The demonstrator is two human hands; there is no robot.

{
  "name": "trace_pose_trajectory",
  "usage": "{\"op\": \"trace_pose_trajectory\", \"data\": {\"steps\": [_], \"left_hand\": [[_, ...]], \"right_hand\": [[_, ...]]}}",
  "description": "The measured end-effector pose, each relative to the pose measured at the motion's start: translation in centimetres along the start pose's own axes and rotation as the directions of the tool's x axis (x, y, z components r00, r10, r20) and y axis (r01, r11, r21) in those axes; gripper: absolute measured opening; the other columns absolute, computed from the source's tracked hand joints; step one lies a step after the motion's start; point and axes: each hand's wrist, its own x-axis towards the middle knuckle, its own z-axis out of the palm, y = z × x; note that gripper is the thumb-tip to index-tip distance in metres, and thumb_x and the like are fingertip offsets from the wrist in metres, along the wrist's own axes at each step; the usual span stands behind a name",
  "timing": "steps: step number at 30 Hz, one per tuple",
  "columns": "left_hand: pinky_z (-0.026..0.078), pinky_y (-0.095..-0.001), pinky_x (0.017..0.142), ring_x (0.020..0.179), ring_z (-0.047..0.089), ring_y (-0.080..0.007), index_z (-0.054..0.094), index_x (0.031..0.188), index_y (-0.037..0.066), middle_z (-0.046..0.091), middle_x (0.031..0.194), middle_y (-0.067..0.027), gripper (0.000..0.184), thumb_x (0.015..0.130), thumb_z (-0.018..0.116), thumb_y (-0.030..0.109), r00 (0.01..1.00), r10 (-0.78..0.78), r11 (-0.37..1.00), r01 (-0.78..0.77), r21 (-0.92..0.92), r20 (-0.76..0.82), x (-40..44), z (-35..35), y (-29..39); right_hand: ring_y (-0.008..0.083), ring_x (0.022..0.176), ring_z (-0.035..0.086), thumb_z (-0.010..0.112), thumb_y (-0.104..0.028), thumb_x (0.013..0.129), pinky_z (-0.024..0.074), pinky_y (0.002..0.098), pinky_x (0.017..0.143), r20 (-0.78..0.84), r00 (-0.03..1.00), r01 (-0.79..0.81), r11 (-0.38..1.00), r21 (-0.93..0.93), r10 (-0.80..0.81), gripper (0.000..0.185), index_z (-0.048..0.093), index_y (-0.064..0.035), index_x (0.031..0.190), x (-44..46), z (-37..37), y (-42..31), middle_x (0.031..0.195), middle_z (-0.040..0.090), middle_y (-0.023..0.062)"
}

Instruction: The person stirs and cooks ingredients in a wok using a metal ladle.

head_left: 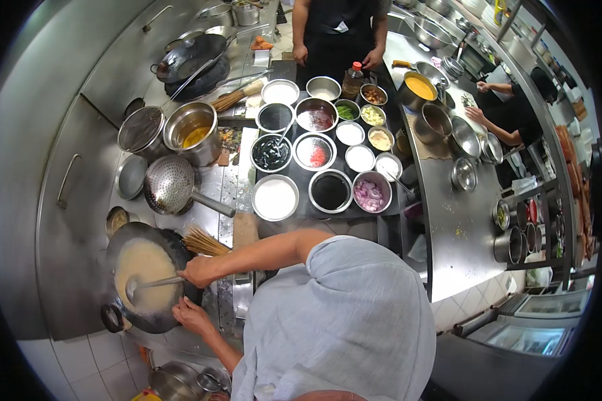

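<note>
A dark wok (122, 242) at the lower left holds a pale, cloudy liquid (147, 257). My right hand (199, 271) is closed round the handle of a metal ladle (132, 289), whose bowl sits in the liquid. Below it, my left hand (192, 315) is at the wok's near rim, fingers curled against the edge. Part of its grip is hidden. A bamboo brush (204, 242) lies just above my right hand, beside the wok. Above the wok rests a perforated strainer (169, 185) with a long handle.
Bowls of sauces, white contents and chopped onion (371, 194) stand at centre. Pots (207, 144) and another wok (192, 57) are at upper left. One person (341, 40) stands beyond the bowls; another's hand (476, 115) is over the right counter (458, 247).
</note>
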Motion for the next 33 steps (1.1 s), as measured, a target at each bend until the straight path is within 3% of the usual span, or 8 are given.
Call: {"op": "trace_pose_trajectory", "data": {"steps": [10, 19, 24, 27, 29, 30, 31, 33], "left_hand": [[0.047, -0.0496, 0.086, 0.094, 0.059, -0.0412, 0.072, 0.111, -0.006, 0.06, 0.095, -0.0228, 0.028, 0.099, 0.062, 0.017, 1.0, -0.004, 1.0, 0.004, 0.016, -0.02, -0.3, 0.6, -0.4], [0.049, -0.0485, 0.081, 0.091, 0.06, -0.0386, 0.074, 0.109, -0.002, 0.059, 0.094, -0.018, 0.027, 0.1, 0.062, 0.021, 0.999, 0.03, 0.999, -0.031, -0.011, -0.03, -0.3, 0.8, -1.0], [0.048, -0.0501, 0.082, 0.091, 0.059, -0.0401, 0.073, 0.107, -0.002, 0.059, 0.093, -0.0192, 0.026, 0.1, 0.062, 0.02, 1.0, 0.009, 1.0, -0.009, -0.019, -0.005, -0.1, -0.6, 0.2], [0.047, -0.0519, 0.083, 0.091, 0.058, -0.0415, 0.073, 0.107, -0.001, 0.059, 0.092, -0.0204, 0.025, 0.099, 0.062, 0.02, 1.0, -0.017, 0.999, 0.018, -0.044, 0.019, 0.1, -0.4, 0.3], [0.047, -0.0524, 0.083, 0.091, 0.059, -0.0415, 0.073, 0.106, 0.0, 0.06, 0.092, -0.0203, 0.025, 0.098, 0.063, 0.021, 1.0, -0.001, 0.999, 0.002, -0.043, 0.011, 0.0, -0.1, -0.2], [0.047, -0.0524, 0.083, 0.091, 0.059, -0.0415, 0.073, 0.105, 0.0, 0.061, 0.092, -0.0204, 0.024, 0.098, 0.064, 0.021, 1.0, -0.002, 0.999, 0.002, -0.038, 0.001, 0.0, 0.0, -0.3], [0.048, -0.052, 0.084, 0.092, 0.06, -0.0415, 0.073, 0.103, 0.0, 0.062, 0.092, -0.0208, 0.023, 0.097, 0.065, 0.02, 1.0, -0.008, 1.0, 0.007, -0.013, -0.01, 0.0, 0.9, -1.2], [0.048, -0.05, 0.085, 0.093, 0.061, -0.0395, 0.074, 0.103, -0.001, 0.064, 0.094, -0.0197, 0.021, 0.095, 0.066, 0.017, 0.996, -0.042, 0.998, 0.038, -0.046, -0.077, 0.0, -0.1, 0.7]], "right_hand": [[0.0387, 0.062, 0.068, 0.049, -0.018, 0.099, 0.0526, 0.0519, 0.054, -0.253, 0.966, -0.099, 0.982, -0.159, 0.057, 0.056, 0.044, -0.012, 0.154, 0.1, 1.5, 3.5, 0.07, 0.065, 0.0204], [0.0416, 0.087, 0.072, 0.063, -0.017, 0.088, 0.0568, 0.0523, 0.071, -0.005, 0.971, -0.237, 0.971, 0.02, 0.238, 0.054, 0.052, -0.0087, 0.14, -9.3, -4.5, 3.5, 0.094, 0.072, 0.0241], [0.0419, 0.083, 0.071, 0.055, -0.015, 0.091, 0.0556, 0.0515, 0.074, 0.046, 0.985, -0.172, 0.97, 0.17, 0.166, 0.047, 0.051, -0.0053, 0.137, -12.4, -5.4, 4.0, 0.09, 0.071, 0.0246], [0.0401, 0.082, 0.07, 0.058, -0.018, 0.091, 0.0559, 0.0483, 0.073, 0.254, 0.946, -0.288, 0.88, 0.378, 0.201, 0.047, 0.052, -0.0042, 0.136, -13.0, -6.0, 4.3, 0.092, 0.071, 0.0238], [0.0332, 0.068, 0.068, 0.061, -0.018, 0.09, 0.0558, 0.0434, 0.061, 0.22, 0.97, -0.184, 0.914, 0.362, 0.108, 0.051, 0.051, -0.0038, 0.138, -12.3, -4.7, 5.0, 0.086, 0.069, 0.0183], [0.0256, 0.054, 0.063, 0.061, -0.016, 0.089, 0.0524, 0.0374, 0.047, 0.34, 0.929, -0.289, 0.864, 0.413, 0.148, 0.054, 0.05, -0.0047, 0.141, -13.4, -8.8, 1.8, 0.081, 0.065, 0.0122], [0.0313, 0.076, 0.07, 0.063, -0.018, 0.083, 0.0558, 0.0428, 0.066, 0.328, 0.921, -0.353, 0.809, 0.47, 0.211, 0.046, 0.059, -0.001, 0.126, -13.4, -8.9, 1.0, 0.093, 0.071, 0.0194], [0.0334, 0.084, 0.07, 0.062, -0.017, 0.085, 0.0563, 0.0442, 0.073, 0.31, 0.939, -0.277, 0.865, 0.419, 0.15, 0.053, 0.055, -0.0018, 0.136, -11.6, -8.2, 0.8, 0.097, 0.071, 0.02]]}}
